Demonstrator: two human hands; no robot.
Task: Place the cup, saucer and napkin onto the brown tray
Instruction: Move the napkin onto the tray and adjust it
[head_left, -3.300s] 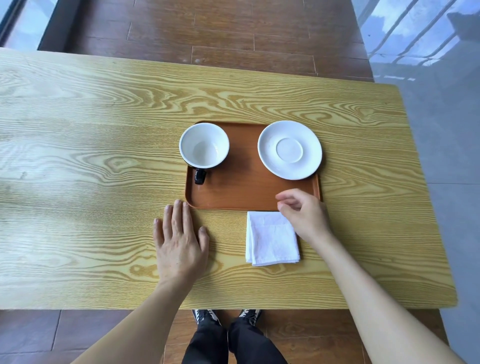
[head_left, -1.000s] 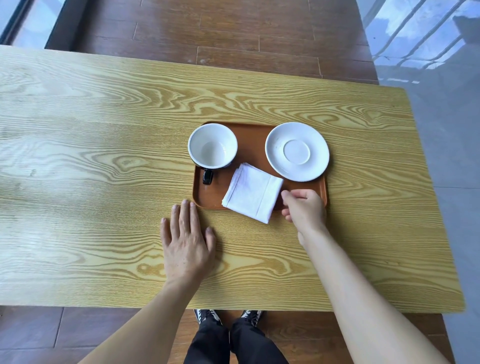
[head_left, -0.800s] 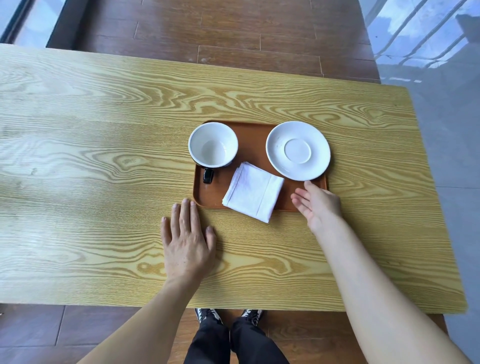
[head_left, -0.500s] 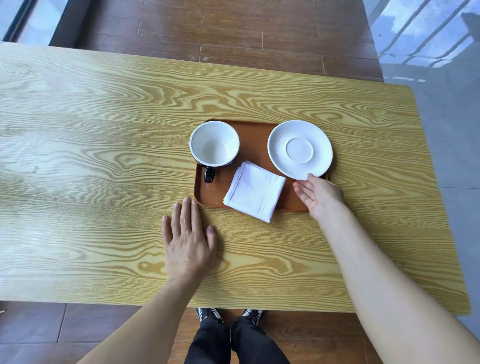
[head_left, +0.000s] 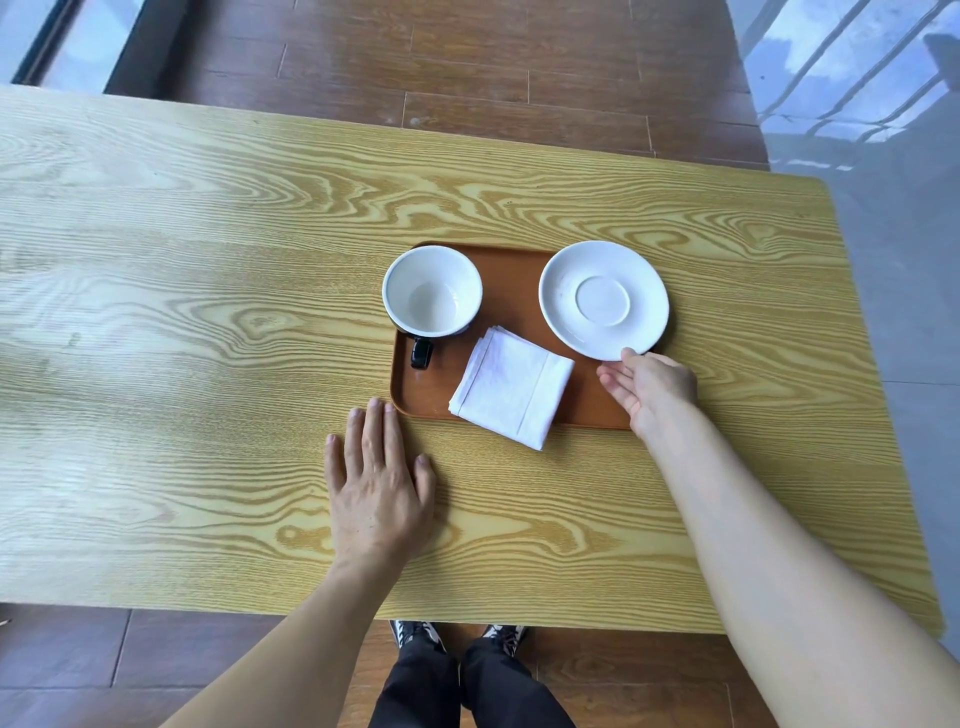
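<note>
The brown tray (head_left: 511, 280) lies on the wooden table. An empty cup (head_left: 432, 292), white inside and black outside, stands on its left part with the handle toward me. A white saucer (head_left: 603, 300) rests on the tray's right side and overhangs the right rim. The folded white napkin (head_left: 511, 387) lies tilted on the tray's front, one corner hanging over the near rim. My right hand (head_left: 647, 387) is open by the saucer's near edge, thumb touching its rim. My left hand (head_left: 376, 483) lies flat and open on the table, fingertips at the tray's front left corner.
The light wooden table (head_left: 208, 338) ends close to me and at the right, where grey floor shows. Brown floor planks run beyond the far edge. My legs and shoes (head_left: 460, 639) are below the near edge.
My right hand carried the napkin from the table onto the tray, let it go, then moved right and forward to the saucer's near edge. My left hand stayed put.
</note>
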